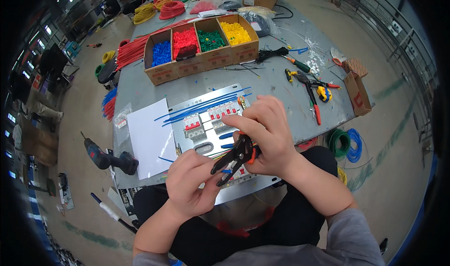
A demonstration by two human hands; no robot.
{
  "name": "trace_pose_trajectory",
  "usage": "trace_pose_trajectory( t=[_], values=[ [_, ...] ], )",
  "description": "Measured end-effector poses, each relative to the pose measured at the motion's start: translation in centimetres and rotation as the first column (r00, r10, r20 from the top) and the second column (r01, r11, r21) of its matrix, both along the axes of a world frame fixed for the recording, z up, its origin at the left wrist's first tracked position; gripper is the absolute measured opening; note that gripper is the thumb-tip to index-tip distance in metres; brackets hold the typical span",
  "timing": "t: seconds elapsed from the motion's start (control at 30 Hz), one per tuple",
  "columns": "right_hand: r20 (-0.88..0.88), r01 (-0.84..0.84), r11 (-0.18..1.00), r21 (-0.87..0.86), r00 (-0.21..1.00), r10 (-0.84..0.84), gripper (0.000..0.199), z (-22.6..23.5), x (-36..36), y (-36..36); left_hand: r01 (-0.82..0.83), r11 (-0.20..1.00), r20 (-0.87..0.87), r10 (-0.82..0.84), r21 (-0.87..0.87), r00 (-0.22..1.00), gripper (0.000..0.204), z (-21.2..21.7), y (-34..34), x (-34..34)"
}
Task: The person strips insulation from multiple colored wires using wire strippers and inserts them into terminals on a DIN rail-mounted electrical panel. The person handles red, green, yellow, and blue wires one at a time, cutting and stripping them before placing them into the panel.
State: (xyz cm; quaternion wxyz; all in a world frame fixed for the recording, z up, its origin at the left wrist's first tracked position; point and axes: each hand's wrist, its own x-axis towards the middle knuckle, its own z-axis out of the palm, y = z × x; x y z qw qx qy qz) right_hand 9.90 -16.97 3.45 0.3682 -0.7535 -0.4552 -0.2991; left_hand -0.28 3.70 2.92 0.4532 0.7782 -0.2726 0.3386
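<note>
My right hand [272, 132] is closed around the handles of a pair of black wire strippers [241, 151] with orange on the grips. Their jaws point down and left, toward my left hand [190, 184]. Between its thumb and fingers, the left hand pinches a blue wire [165, 159]; a tail sticks out on its left and a short bit shows at the jaws. Whether the jaws grip the wire I cannot tell. Beneath both hands is a metal mounting plate [187, 99] carrying circuit breakers [193, 125] with red switches. Several loose blue wires [206, 104] lie across its far part.
A white sheet [151, 139] and a cordless drill [110, 160] are on the left. Behind the plate stands a cardboard box [201, 65] of coloured wire caps in compartments. Red-handled cutters [313, 97], a tape measure [324, 94] and a screwdriver [299, 65] lie on the right.
</note>
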Motion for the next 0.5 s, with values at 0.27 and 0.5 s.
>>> trace_pose_trajectory(
  t=[0.27,0.5],
  values=[
    [-0.025,-0.007,0.999,0.031,1.0,0.008,0.068,-0.21,0.01,0.29,-0.074,0.997,-0.026,0.074,-0.003,0.997,0.027,0.39,-0.53,-0.34],
    [-0.026,-0.035,0.998,0.053,0.999,0.036,0.066,-0.73,0.6,1.02,-0.111,0.994,-0.04,0.111,0.015,0.993,0.025,0.77,-0.47,-0.47]
  ],
)
